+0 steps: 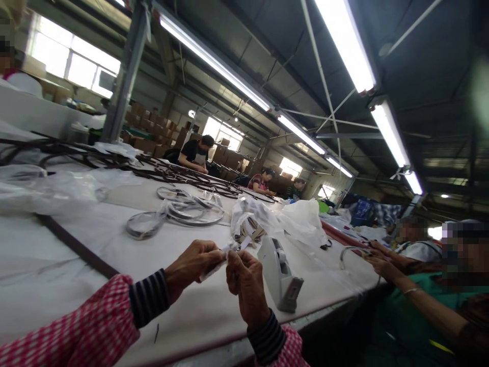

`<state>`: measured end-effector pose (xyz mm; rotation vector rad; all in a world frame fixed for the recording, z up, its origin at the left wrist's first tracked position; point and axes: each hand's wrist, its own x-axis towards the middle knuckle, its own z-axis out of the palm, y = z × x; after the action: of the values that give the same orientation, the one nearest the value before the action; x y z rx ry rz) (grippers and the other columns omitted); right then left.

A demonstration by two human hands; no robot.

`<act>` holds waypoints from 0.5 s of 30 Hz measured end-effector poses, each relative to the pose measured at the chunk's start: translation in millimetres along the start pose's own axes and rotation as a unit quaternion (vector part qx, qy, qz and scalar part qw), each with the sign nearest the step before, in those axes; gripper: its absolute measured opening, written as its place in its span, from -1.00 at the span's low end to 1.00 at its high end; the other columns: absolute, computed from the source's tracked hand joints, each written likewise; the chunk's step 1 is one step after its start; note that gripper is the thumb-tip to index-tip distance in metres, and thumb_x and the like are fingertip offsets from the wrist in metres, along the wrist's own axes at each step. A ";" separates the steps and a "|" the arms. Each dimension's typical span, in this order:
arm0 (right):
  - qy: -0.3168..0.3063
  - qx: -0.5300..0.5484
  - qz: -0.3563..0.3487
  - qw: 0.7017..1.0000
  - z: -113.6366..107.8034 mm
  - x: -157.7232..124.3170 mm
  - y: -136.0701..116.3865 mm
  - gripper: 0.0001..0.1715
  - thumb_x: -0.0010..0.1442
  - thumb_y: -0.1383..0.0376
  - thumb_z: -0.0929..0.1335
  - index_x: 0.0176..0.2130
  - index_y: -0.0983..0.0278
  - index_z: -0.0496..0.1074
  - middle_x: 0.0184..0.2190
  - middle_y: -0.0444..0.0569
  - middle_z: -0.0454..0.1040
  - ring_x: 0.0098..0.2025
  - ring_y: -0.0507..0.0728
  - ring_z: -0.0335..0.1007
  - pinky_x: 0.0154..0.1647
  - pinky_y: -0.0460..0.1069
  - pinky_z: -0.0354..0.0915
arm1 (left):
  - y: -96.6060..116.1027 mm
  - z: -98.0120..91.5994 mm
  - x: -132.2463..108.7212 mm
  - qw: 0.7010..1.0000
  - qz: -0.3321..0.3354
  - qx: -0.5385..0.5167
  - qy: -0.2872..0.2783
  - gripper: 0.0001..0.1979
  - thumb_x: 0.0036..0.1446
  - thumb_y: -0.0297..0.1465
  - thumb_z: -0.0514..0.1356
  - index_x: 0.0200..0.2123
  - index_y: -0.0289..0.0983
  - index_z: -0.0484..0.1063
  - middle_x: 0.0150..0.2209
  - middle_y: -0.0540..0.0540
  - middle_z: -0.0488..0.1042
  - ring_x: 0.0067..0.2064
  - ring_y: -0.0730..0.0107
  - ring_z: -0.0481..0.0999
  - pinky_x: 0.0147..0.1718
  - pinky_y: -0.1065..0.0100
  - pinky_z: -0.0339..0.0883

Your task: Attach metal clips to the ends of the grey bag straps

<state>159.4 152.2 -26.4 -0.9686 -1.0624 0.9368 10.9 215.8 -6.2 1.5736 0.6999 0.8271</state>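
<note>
Hands: the left hand [193, 267] and right hand [246, 288] pinch a small white strip [225, 253] in a narrow fingertip grip, near the table's near edge.
Nearby: a grey tape dispenser [280, 272] stands just right; a crumpled plastic bag [260, 219] lies beyond.
Laid out: wrapped metal hoops [175, 211] lie far left of the hands; dark straps [114, 163] lie heaped farther off.
Unclear: fingers hide part of the strip; tape or paper, I cannot tell.
</note>
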 end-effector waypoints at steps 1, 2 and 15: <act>0.004 0.003 0.001 1.000 0.4 0.4 2.8 -0.48 0.15 -0.06 0.49 -0.43 0.28 0.32 -0.70 -0.28 0.22 -0.72 -0.14 -0.08 -0.72 -0.17 -0.19 | -0.5 0.4 0.0 1.000 -0.017 -0.022 -0.010 -0.60 -0.01 -0.02 0.20 -0.46 -0.27 0.34 -0.61 0.07 0.27 -0.58 0.45 0.21 -0.62 0.43 0.06; 0.006 0.007 0.004 1.000 0.9 0.9 5.7 -0.46 0.15 -0.08 0.49 -0.43 0.28 0.31 -0.71 -0.30 0.19 -0.72 -0.14 -0.11 -0.72 -0.17 -0.21 | -0.5 0.5 -0.5 0.999 -0.032 -0.035 -0.018 -0.60 0.00 -0.02 0.19 -0.45 -0.28 0.35 -0.60 0.05 0.30 -0.58 0.44 0.25 -0.64 0.43 0.10; 0.073 -0.219 -0.134 0.964 -18.5 1.5 27.5 -0.69 0.17 0.16 0.51 -0.33 0.26 0.37 -0.49 -0.19 0.36 -0.52 -0.02 0.22 -0.52 -0.12 0.21 | -8.5 0.8 -0.5 0.990 -0.127 -0.026 0.047 -0.69 0.01 -0.18 0.15 -0.25 -0.26 0.41 -0.26 -0.18 0.45 -0.17 -0.07 0.51 -0.68 0.26 0.44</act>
<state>173.7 158.5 -55.7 -1.1981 -1.2639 0.4043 11.3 216.3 -14.7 1.3713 0.9193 0.7269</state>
